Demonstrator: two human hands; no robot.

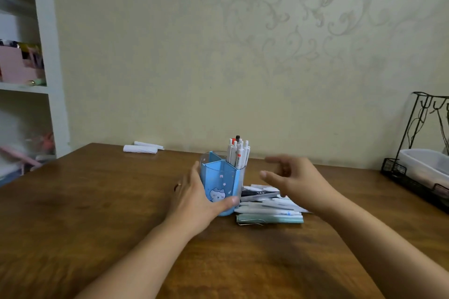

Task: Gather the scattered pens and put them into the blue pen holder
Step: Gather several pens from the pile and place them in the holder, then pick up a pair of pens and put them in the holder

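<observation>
At the far left stood a white shelf [46,60] with a pink box [14,65] on one level. On the brown table [97,213], near the wall, lay two white paper rolls [141,148], well apart from everything else.

The left forearm reached in from the lower left, angled up toward the centre. The left hand [194,199] wrapped around the holder [222,184]: its fingers lay along the holder's left wall and the thumb crossed the front near the base, just under a small cat picture. A ring [178,185] showed on one finger. The holder stood upright on the table near its middle, blue with clear outer walls and split into compartments. A cluster of white pens [238,153] stood upright in the rear right compartment; the front blue compartment looked bare as far as could be seen.

Just right of the holder, touching or nearly touching its base, a heap of loose pens [267,206] lay flat on the table, mostly white, with a pale green one [269,219] at the near edge and a dark flat item among them at the back.

The right forearm came in from the lower right, rising toward the centre. The right hand [296,177] hung above the heap, palm turned left toward the holder, fingers loosely spread and slightly bent, holding nothing; it was blurred.

At the far right edge stood a black wire rack [413,128] with a clear plastic tub [427,165] in it.
</observation>
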